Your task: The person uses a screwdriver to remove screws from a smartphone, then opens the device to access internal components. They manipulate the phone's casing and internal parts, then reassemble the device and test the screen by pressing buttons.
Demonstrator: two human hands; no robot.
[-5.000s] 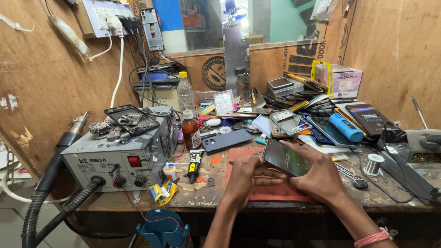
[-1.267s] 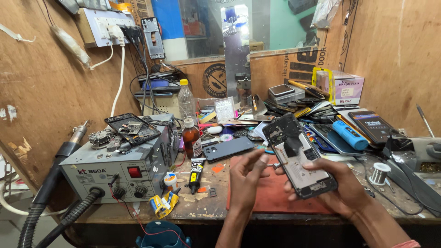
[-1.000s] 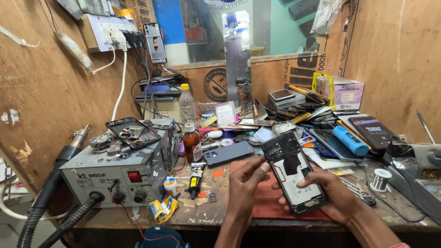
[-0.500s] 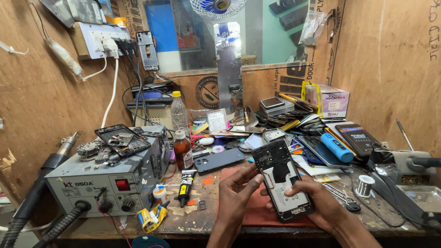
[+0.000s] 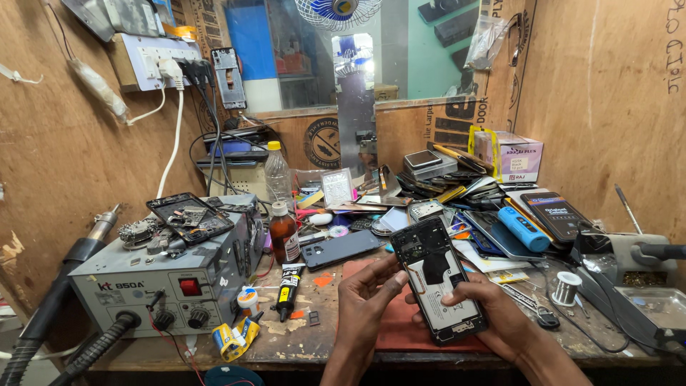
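I hold an opened phone (image 5: 437, 280) with its back cover off, showing white and black inner parts, tilted above a red mat (image 5: 397, 323) on the workbench. My right hand (image 5: 493, 318) cradles it from below and from the right side. My left hand (image 5: 366, 297) grips its left edge with thumb and fingers near the upper half.
A grey hot-air rework station (image 5: 168, 275) stands at the left with a phone frame (image 5: 189, 216) on top. A brown bottle (image 5: 284, 234), a black glue tube (image 5: 287, 292), a dark phone (image 5: 341, 248), a blue cylinder (image 5: 524, 229), a solder spool (image 5: 567, 288) and several stacked phones (image 5: 457, 182) crowd the bench.
The phone went from lying screen-up in my hands to held with its open back facing me. My left hand has moved onto its left edge, and the view tilted upward.
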